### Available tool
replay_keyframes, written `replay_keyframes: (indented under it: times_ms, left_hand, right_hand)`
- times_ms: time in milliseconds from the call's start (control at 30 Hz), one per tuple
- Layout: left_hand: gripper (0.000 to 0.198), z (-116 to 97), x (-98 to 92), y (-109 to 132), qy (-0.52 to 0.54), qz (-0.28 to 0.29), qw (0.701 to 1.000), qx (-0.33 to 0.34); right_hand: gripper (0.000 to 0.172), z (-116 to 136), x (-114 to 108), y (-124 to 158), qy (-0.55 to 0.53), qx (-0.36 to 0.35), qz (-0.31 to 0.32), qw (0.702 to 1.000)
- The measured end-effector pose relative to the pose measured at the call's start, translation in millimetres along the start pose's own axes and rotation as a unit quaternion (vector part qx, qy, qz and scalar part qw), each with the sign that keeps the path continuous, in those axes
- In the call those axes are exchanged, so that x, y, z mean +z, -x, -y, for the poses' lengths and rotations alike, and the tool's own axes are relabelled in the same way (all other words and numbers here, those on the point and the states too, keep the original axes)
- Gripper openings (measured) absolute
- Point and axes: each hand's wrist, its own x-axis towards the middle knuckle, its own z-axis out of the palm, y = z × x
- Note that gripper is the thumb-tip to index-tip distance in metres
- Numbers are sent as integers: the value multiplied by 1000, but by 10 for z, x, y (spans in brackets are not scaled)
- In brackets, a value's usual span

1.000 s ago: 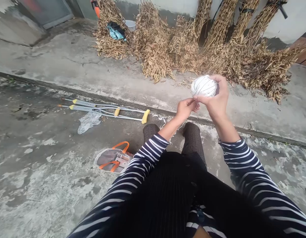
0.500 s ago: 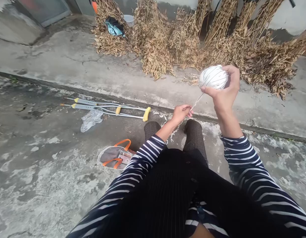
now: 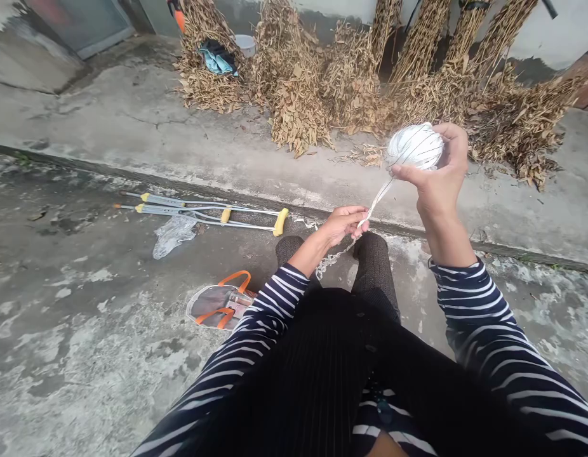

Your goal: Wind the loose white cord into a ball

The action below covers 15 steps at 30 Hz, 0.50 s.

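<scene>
My right hand is closed round a ball of white cord with thin dark strands in it, held out above the concrete ledge. From the ball's underside a strand of the white cord slants down to my left hand, whose fingers pinch it over my knees. Below those fingers, loose crinkled cord trails down between my legs toward the ground, partly hidden by my left arm.
A pair of crutches lies along the step edge, with a crumpled clear plastic bag beside it. Near my left arm sits a bag with orange handles. Dried plant bundles lean against the wall; a white bucket stands behind.
The cord between my hands looks thicker and looser than before. My right hand and the ball have shifted slightly right, and my left hand slightly left and down.
</scene>
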Motion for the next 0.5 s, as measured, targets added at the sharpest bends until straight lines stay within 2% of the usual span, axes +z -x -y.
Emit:
replay_keyframes:
  times_ms: [133, 267, 400, 500]
  left_hand:
    - [28, -30, -73, -76, 30, 65, 996, -60]
    - [29, -85, -70, -159, -45, 134, 984, -112]
    - [34, -199, 53, -130, -145, 187, 967, -95]
    - [38, -240, 165, -18, -156, 213, 962, -68]
  right_hand:
    - [75, 162, 25, 28, -40, 5, 31, 999]
    - [75, 283, 62, 57, -41, 14, 68, 997]
    - [77, 296, 41, 33, -9, -14, 70, 997]
    - [80, 212, -47, -9, 13, -31, 74, 997]
